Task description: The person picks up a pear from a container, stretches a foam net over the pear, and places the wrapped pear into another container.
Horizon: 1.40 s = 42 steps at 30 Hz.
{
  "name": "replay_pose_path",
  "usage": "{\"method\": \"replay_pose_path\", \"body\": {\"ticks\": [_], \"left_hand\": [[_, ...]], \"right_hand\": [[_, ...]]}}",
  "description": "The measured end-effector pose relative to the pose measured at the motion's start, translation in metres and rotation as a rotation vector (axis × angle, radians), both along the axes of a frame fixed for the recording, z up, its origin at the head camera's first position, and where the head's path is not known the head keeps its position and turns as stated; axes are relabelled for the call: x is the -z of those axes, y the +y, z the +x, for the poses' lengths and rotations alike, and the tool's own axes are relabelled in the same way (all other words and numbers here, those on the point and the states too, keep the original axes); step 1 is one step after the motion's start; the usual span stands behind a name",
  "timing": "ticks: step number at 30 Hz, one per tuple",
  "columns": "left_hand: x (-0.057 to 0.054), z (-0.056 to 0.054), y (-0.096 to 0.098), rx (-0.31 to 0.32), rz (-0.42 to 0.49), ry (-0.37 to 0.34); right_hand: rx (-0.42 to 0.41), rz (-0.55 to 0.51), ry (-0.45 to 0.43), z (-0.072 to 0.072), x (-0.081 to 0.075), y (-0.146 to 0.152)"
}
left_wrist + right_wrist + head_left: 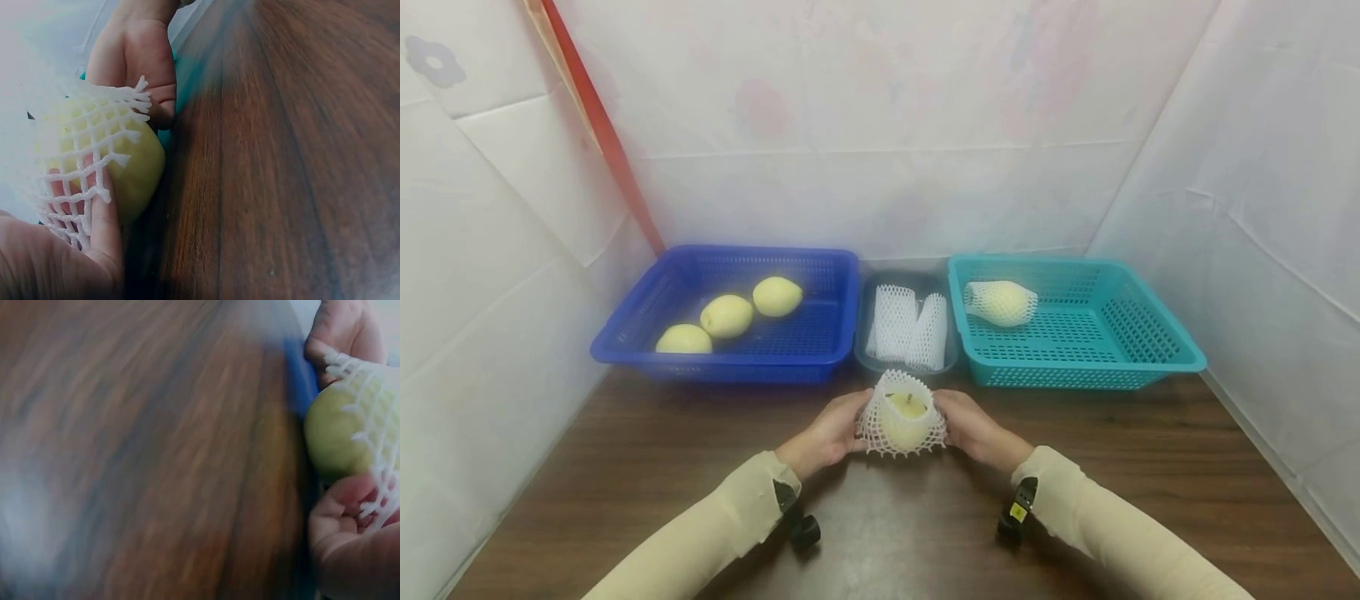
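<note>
A pale yellow pear (907,410), its stem showing at the top, stands between my hands with a white foam fruit net (897,383) spread around it. From the left side, my left hand (832,427) grips the net; in the left wrist view a finger lies under the mesh, against the pear. My right hand (979,428) holds the net from the opposite side, thumb and fingers curled at its fringed edge in the right wrist view. Part of the pear's lower side is bare of net in both wrist views. Some fingertips are hidden by net and fruit.
Behind, a blue basket (730,360) holds three pears. A dark tray (953,357) with several folded foam nets (897,323) stands in the middle. To its right, a teal basket (1075,367) holds one netted pear (1006,302). White sheeting (880,200) encloses the wooden table (895,542).
</note>
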<state>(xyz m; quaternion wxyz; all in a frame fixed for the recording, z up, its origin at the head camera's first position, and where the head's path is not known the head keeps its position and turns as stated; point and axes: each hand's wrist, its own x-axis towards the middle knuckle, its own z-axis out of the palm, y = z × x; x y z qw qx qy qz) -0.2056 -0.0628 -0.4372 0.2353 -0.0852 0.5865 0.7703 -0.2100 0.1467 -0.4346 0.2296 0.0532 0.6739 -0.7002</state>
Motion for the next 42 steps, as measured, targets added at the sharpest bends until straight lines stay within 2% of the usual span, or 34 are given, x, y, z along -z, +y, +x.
{"method": "replay_pose_path", "body": {"ticks": [3, 6, 9, 12, 16, 19, 22, 26, 31, 36, 42], "left_hand": [[0.003, -0.001, 0.001, 0.006, -0.044, 0.007], [0.006, -0.002, 0.002, 0.024, -0.115, 0.023], [0.008, -0.002, 0.002, 0.043, -0.212, 0.069], [0.008, -0.002, 0.003, 0.045, -0.305, 0.148], [0.005, -0.001, 0.005, 0.041, -0.387, 0.246], [0.003, 0.001, 0.007, 0.053, -0.404, 0.285], [-0.002, 0.004, 0.008, 0.069, -0.373, 0.283], [-0.01, 0.008, 0.009, 0.081, -0.283, 0.269], [-0.019, 0.006, 0.012, 0.044, -0.208, 0.315], [-0.017, 0.007, 0.02, -0.013, -0.107, 0.31], [-0.014, 0.013, 0.03, -0.048, 0.043, 0.262]], "right_hand": [[-0.002, 0.05, 0.019, -0.002, 0.005, 0.001], [-0.012, 0.151, 0.096, -0.002, 0.008, 0.001], [-0.017, 0.266, 0.187, -0.001, 0.01, -0.002], [-0.021, 0.342, 0.265, -0.001, 0.01, -0.007], [-0.018, 0.363, 0.26, 0.0, 0.009, -0.013], [-0.025, 0.335, 0.23, 0.002, 0.004, -0.015], [-0.05, 0.3, 0.203, 0.005, -0.005, -0.014], [-0.062, 0.264, 0.186, 0.009, -0.019, -0.012], [-0.027, 0.236, 0.219, 0.008, -0.032, -0.014], [0.019, 0.176, 0.212, 0.005, -0.033, -0.016], [0.053, 0.117, 0.123, 0.005, -0.032, -0.016]]}}
